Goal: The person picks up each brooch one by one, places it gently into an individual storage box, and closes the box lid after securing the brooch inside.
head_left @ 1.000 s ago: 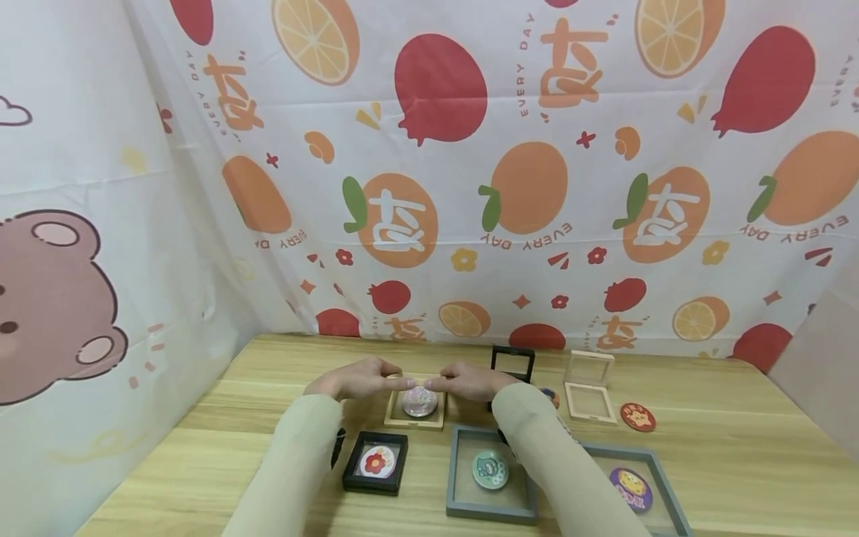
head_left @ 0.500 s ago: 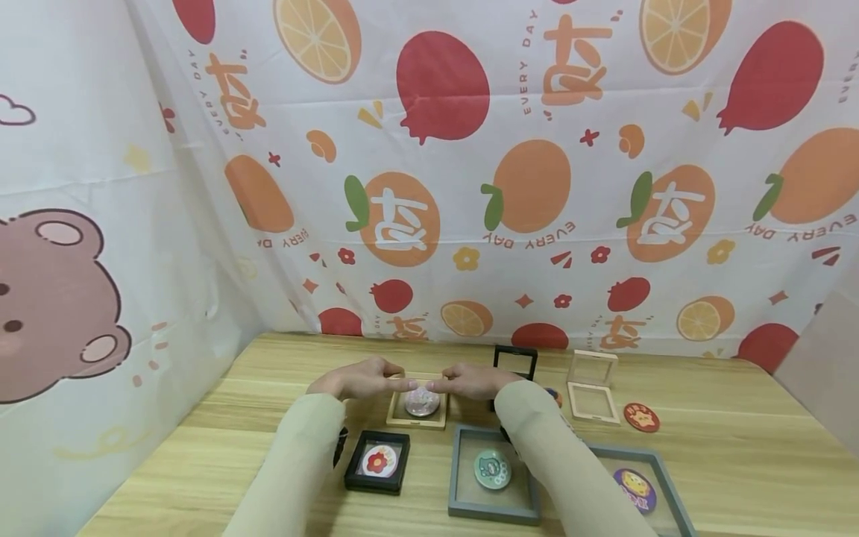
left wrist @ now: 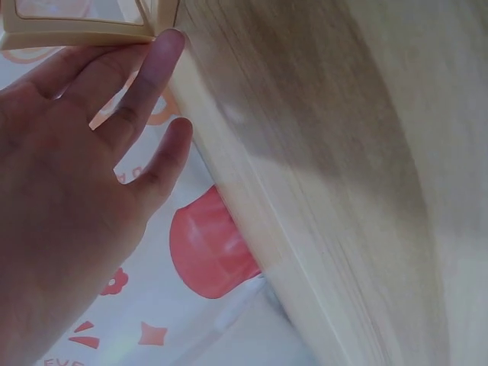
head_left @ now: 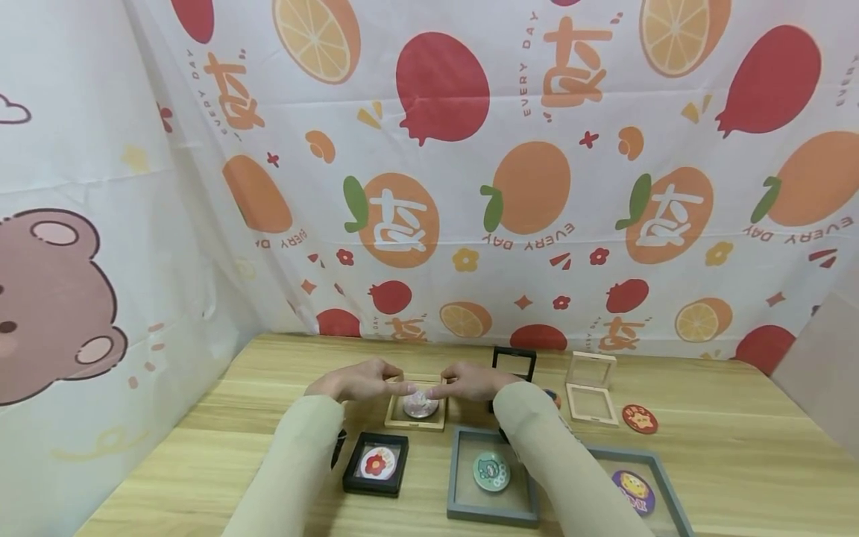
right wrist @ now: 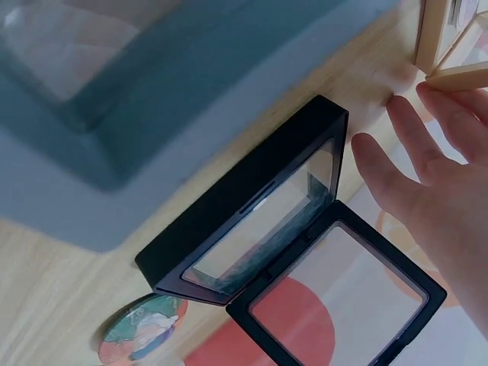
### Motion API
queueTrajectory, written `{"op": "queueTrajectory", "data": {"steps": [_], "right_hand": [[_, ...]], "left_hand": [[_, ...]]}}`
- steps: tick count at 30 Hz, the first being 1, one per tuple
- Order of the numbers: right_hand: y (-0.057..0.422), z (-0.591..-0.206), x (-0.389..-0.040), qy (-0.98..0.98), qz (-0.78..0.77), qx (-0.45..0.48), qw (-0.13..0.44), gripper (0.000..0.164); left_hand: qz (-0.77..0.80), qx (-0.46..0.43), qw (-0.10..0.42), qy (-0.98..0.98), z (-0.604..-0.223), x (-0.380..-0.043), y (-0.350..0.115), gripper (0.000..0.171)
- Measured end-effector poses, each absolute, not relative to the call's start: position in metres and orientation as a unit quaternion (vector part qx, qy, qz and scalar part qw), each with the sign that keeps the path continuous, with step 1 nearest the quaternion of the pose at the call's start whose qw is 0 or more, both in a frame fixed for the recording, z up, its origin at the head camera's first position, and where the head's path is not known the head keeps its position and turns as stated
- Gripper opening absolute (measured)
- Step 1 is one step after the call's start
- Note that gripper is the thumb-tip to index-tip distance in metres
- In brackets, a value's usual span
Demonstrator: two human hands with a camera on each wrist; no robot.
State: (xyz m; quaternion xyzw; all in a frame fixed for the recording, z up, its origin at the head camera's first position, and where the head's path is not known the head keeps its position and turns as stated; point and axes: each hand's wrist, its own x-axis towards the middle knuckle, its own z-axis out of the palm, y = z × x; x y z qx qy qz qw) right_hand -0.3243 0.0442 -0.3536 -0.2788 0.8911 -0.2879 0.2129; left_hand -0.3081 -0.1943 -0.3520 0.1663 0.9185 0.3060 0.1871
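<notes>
A small light-wood display frame (head_left: 414,426) lies near the back of the table, with a pinkish round badge (head_left: 420,407) inside. My left hand (head_left: 365,379) and right hand (head_left: 472,382) hold its lid from the two sides, thumbs over the front and fingers behind. In the left wrist view the lid (left wrist: 76,33) stands at an angle to the base, with the left fingertips (left wrist: 169,47) at its edge. The right wrist view has the wooden lid (right wrist: 462,78) at the right fingers. Part of the lid is hidden behind the thumbs in the head view.
Nearer me are a black frame (head_left: 346,481) with a flower badge and two grey frames (head_left: 493,513) (head_left: 661,477) with badges. An open black frame (head_left: 514,350), an open wooden frame (head_left: 590,388), a multicoloured badge (right wrist: 145,328) and a red badge (head_left: 640,419) lie to the right.
Both hands stay at the wooden frame with hardly any movement. The thumbs have shifted slightly toward me and a little apart.
</notes>
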Motion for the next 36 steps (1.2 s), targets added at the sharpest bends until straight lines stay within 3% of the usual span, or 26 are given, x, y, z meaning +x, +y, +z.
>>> {"op": "queueTrajectory", "data": {"steps": [5, 24, 31, 36], "right_hand": [[0.045, -0.355, -0.323, 0.896, -0.281, -0.267, 0.219, 0.069], [0.045, -0.351, -0.321, 0.909, -0.244, -0.265, 0.212, 0.069], [0.041, -0.352, -0.319, 0.907, -0.245, -0.264, 0.218, 0.076], [0.039, -0.353, -0.320, 0.910, -0.237, -0.265, 0.216, 0.074]], "left_hand": [[0.310, 0.158, 0.187, 0.919, -0.353, -0.308, -0.194, 0.076], [0.243, 0.163, 0.228, 0.929, -0.339, -0.307, -0.187, 0.077], [0.239, 0.191, 0.232, 0.923, -0.340, -0.309, -0.187, 0.037], [0.250, 0.179, 0.226, 0.924, -0.342, -0.308, -0.188, 0.042]]}}
